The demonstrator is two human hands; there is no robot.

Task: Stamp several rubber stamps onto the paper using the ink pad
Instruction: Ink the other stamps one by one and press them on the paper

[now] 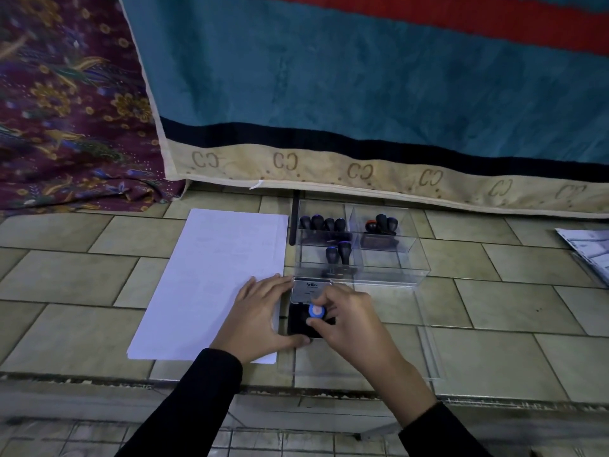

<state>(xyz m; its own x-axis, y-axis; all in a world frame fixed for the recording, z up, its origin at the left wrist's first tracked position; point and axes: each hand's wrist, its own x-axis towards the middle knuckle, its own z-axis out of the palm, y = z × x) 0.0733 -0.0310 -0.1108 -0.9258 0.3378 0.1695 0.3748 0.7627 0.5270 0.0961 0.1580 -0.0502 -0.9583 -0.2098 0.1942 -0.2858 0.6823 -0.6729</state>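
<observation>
Surface: tiled floor (494, 311), pale green-beige tiles, with a step edge near the viewer.

Ink pad (308, 311): lies open at centre frame, just right of the paper. Its lid (311, 289), silver with printed lettering, stands raised at the 12 o'clock side; the dark pad face lies below it.

Right hand (351, 319): fingers clenched around a rubber stamp (317, 311) with a blue cap and a pale centre, held upright over the dark pad face. Whether the stamp face touches the ink cannot be determined.

Left hand (260, 316): released, grasping nothing, lying flat with fingers spread. The palm rests on the lower right corner of the paper; the fingertips and thumb bear against the left edge of the ink pad.

Paper (211, 278): white sheets, at 9 o'clock from the ink pad. Any marks on it are too faint to read.

Clear plastic organiser (408, 258): at 12 o'clock from the ink pad, just beside it, divided into compartments. Black-handled stamps (323, 224) stand in the far left, far right and near left compartments.

Background: a teal blanket (362, 77) with a beige border hangs at 12 o'clock; patterned maroon fabric (66, 100) lies at 10 o'clock.
</observation>
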